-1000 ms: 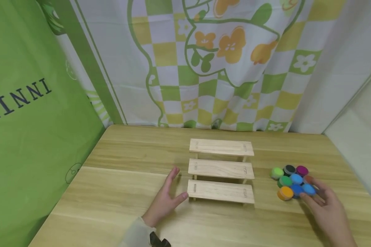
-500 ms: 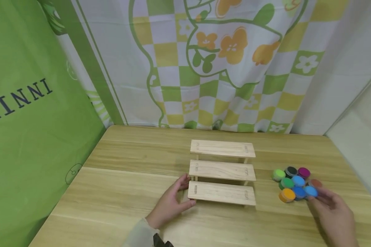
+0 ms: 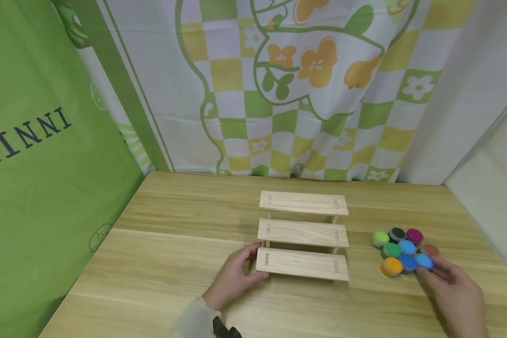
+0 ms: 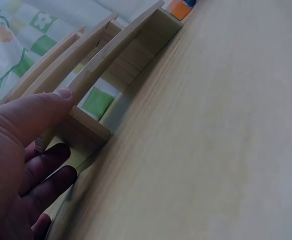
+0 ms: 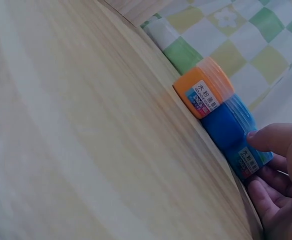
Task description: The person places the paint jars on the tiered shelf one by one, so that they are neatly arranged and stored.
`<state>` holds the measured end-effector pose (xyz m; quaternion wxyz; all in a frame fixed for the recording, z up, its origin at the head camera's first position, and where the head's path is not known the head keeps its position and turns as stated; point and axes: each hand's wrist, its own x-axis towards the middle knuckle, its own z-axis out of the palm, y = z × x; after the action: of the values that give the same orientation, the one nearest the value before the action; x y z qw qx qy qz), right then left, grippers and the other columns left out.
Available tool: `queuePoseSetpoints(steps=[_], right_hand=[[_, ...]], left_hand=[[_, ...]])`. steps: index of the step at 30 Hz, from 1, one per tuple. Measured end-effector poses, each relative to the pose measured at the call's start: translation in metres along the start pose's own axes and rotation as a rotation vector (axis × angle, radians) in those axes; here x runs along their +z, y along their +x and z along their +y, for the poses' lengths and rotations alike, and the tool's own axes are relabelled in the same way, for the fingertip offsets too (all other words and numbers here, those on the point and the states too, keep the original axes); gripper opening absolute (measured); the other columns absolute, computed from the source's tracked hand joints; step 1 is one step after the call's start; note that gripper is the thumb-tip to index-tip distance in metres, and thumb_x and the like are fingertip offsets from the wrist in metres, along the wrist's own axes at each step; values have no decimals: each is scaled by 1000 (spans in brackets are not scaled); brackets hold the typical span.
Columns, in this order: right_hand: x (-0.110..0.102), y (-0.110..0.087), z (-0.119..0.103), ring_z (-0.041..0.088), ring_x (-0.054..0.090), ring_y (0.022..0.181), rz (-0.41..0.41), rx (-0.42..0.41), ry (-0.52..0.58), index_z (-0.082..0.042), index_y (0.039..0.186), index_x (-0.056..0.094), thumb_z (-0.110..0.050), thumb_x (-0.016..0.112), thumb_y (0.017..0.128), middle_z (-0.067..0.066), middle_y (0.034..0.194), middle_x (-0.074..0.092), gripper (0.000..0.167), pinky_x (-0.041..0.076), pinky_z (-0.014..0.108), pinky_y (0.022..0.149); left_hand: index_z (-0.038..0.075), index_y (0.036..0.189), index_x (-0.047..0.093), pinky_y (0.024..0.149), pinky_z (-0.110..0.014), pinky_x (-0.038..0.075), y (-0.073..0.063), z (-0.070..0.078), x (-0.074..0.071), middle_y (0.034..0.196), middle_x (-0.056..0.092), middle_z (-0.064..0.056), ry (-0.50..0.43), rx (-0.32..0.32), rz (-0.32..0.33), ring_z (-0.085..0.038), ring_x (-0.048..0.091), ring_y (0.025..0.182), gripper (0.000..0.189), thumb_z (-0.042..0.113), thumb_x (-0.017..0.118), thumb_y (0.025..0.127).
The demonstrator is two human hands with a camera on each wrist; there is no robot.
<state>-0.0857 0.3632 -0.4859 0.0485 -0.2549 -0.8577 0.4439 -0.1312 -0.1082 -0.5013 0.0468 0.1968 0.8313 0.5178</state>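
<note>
A pale wooden three-step display stand (image 3: 303,234) rests on the table. My left hand (image 3: 235,275) holds the left end of its lowest step, thumb at the front edge and fingers behind; in the left wrist view the thumb (image 4: 46,111) lies against that step's edge. To the right, several small gouache paint jars stand bunched together. My right hand (image 3: 458,288) grips the light blue jar (image 3: 424,261) at the cluster's near right side. Beside that jar are a dark blue jar (image 3: 407,264) and an orange jar (image 5: 203,87). The right fingertips are partly hidden in the head view.
Light green (image 3: 380,239), green (image 3: 391,250), black (image 3: 397,235), magenta (image 3: 415,236), another light blue (image 3: 406,247) and reddish-brown (image 3: 430,250) jars fill out the cluster. A patterned curtain (image 3: 304,112) hangs behind the wood-grain table (image 3: 160,263), with a green cloth (image 3: 46,202) at left.
My left hand has come rightward to the stand's lowest step and taken hold of its end. The right hand has shifted slightly right and down, staying at the light blue jar.
</note>
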Motion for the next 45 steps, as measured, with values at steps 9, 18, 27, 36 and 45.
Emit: queuePoseSetpoints(steps=[9, 18, 27, 36, 45], right_hand=[[1, 0, -1, -18, 52, 71, 18, -2, -12, 6, 144, 46, -42, 71, 93, 27, 121, 64, 75, 52, 10, 59], [3, -2, -3, -18, 53, 71, 38, 11, 15, 5, 143, 48, -40, 73, 92, 18, 114, 68, 73, 52, 10, 60], [2, -4, -4, -17, 56, 72, 81, 58, 103, -1, 141, 52, -43, 77, 88, -33, 83, 54, 72, 48, 6, 62], [1, -7, -6, -16, 58, 72, 140, 85, 215, -13, 132, 59, -41, 79, 86, -34, 84, 54, 58, 50, 6, 63], [3, -15, -14, -16, 59, 74, 227, 36, 311, -10, 119, 65, -23, 82, 86, -30, 82, 59, 40, 50, 4, 66]], left_hand=[[9, 145, 51, 115, -51, 35, 0, 0, 1, 138, 60, -2, 17, -12, 2, -23, 52, 130, 73, 35, 82, 84], [8, 144, 51, 114, -53, 36, 0, 0, -1, 133, 62, -2, 23, -7, 0, -23, 53, 129, 71, 33, 81, 85], [6, 145, 50, 114, -53, 36, 0, 0, -1, 135, 61, -4, 29, -9, -5, -25, 53, 130, 72, 33, 81, 86], [7, 145, 50, 113, -53, 36, 0, 1, -2, 134, 61, -4, 37, -6, -10, -24, 53, 130, 72, 34, 80, 86], [9, 146, 50, 115, -52, 34, -1, -1, -1, 147, 54, -6, 46, -17, -6, -28, 46, 138, 73, 37, 79, 86]])
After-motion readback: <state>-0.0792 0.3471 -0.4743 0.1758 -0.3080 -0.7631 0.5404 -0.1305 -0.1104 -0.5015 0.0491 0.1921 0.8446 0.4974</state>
